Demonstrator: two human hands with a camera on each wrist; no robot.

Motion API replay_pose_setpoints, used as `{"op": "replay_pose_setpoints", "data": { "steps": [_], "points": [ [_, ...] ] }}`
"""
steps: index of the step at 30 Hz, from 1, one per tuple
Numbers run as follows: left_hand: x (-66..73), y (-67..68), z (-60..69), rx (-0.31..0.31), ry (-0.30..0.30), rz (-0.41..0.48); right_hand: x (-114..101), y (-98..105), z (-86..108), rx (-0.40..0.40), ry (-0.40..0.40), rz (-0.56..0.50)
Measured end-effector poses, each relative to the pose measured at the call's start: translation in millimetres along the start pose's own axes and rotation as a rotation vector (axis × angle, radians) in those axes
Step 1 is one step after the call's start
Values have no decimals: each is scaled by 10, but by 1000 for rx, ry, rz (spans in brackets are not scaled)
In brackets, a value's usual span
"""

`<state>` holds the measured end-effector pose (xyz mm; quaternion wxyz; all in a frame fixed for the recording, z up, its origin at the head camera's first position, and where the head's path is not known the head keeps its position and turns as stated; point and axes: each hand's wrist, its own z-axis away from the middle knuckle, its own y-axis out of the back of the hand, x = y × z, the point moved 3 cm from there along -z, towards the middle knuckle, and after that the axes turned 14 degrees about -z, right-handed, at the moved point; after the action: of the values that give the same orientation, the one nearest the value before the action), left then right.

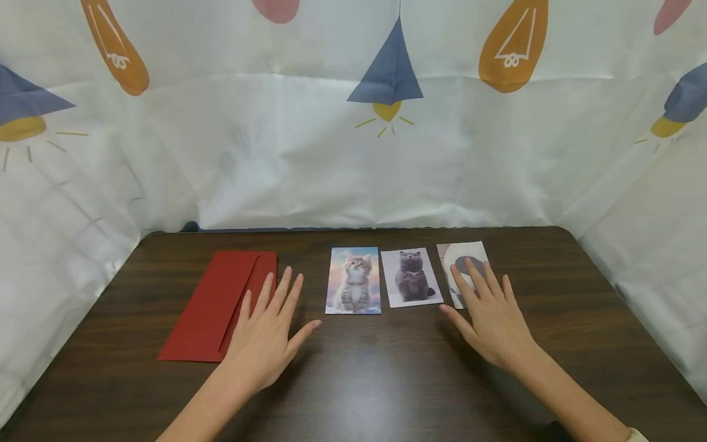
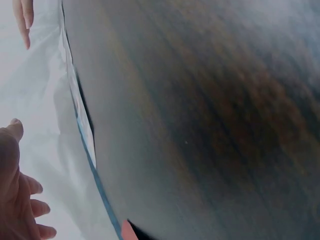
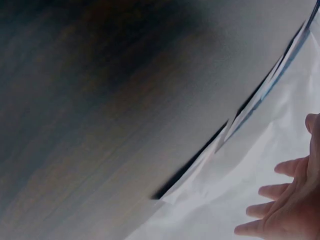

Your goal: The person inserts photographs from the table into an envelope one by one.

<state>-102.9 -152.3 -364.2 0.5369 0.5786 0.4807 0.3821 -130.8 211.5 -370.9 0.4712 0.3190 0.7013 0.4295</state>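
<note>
Table [image 1: 375,387], one, a curtain [image 1: 309,166] behind its far edge. On the table, left to right as I view it: one envelope [image 1: 207,313]; apart from it, a left card [image 1: 355,282]; just beside that, a middle card [image 1: 411,277]; last, a right card [image 1: 455,252]. Above the table: left hand [image 1: 266,341], overlapping the envelope's right edge; right hand [image 1: 494,319], before and partly over the right card.

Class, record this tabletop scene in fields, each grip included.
Surface: dark brown wood-grain table
Left grip: open, raised, holding nothing
Right grip: open, raised, holding nothing
Leftmost: red rectangular paper envelope
Left card: pastel rectangle, fluffy kitten picture
Middle card: white rectangle, grey cat picture
Right card: pale rectangle, partly behind right grip
Backdrop: white lamp-print curtain
</note>
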Motion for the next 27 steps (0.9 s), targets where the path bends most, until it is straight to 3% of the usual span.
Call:
{"op": "replay_pose_setpoints", "data": {
  "steps": [11,27],
  "points": [
    [-37,-45,-33,-28,9,-23,9,43,-11,-1,-4,-13],
    [-252,-23,11,-60,61,0,-40,24,-227,-23,5,-11]
  ]
}}
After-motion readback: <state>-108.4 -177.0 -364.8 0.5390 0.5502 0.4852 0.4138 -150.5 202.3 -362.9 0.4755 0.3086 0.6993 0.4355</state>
